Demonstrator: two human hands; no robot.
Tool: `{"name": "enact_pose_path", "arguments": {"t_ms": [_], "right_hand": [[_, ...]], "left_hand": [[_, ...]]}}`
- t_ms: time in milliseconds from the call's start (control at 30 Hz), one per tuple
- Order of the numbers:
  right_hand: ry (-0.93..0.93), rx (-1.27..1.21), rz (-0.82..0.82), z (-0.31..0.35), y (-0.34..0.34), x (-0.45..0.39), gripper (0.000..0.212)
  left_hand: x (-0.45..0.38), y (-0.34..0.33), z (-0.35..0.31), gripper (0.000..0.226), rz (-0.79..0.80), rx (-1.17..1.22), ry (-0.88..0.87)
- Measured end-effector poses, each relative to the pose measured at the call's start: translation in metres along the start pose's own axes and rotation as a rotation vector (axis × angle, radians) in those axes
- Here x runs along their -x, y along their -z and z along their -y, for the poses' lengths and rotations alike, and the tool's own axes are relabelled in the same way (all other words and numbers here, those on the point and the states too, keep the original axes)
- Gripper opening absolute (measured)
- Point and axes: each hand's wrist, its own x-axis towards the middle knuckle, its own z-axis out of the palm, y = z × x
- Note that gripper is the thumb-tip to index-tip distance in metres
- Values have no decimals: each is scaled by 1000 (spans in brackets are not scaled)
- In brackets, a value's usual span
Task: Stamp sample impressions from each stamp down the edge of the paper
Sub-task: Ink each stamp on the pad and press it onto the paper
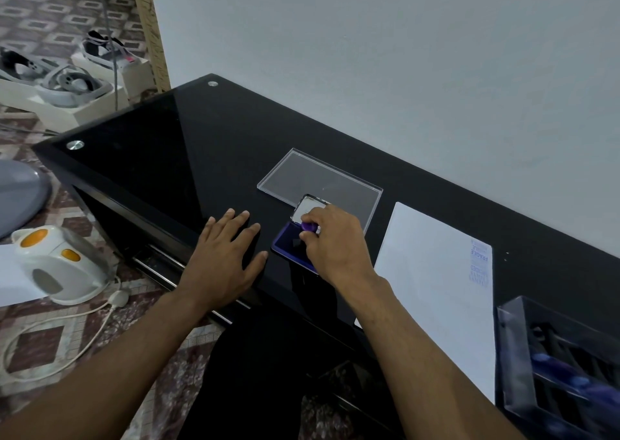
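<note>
Soft, even indoor light falls with no hard shadows. The glossy black desk mirrors the pale wall as a grey sheen along its far side. Wide-angle distortion bends the desk edges and stretches the corners. The clear box at lower right is smeared and out of focus; the centre is sharp.

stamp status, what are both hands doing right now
Right hand pinching purple stamp over open ink pad. Left hand flat on table. Paper edge shows impressions; nothing in the way.
</note>
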Motion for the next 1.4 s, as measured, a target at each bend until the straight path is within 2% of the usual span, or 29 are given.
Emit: {"name": "enact_pose_path", "arguments": {"t_ms": [200,400,500,733,933,1267,1400], "right_hand": [[-4,-8,10,-1,0,0,32],[-45,-100,-79,-6,1,7,37],[-80,-154,-142,-13,8,15,36],[-110,-70,-221,-51,40,45,16],[-247,-88,-281,-96,64,79,30],[-402,-72,-403,-162,101,121,33],[-434,-26,-411,-185,116,128,26]], "left_hand": [[-2,3,-1,79,22,22,14],[-9,16,-16,65,2,130,43],[-14,19,-33,66,-3,135,2],[-21,16,-91,63,-4,135,-123],[-26,7,-152,62,29,189,-220],[-36,-25,-239,63,111,218,-367],[-41,-36,-260,63,130,215,-411]]}}
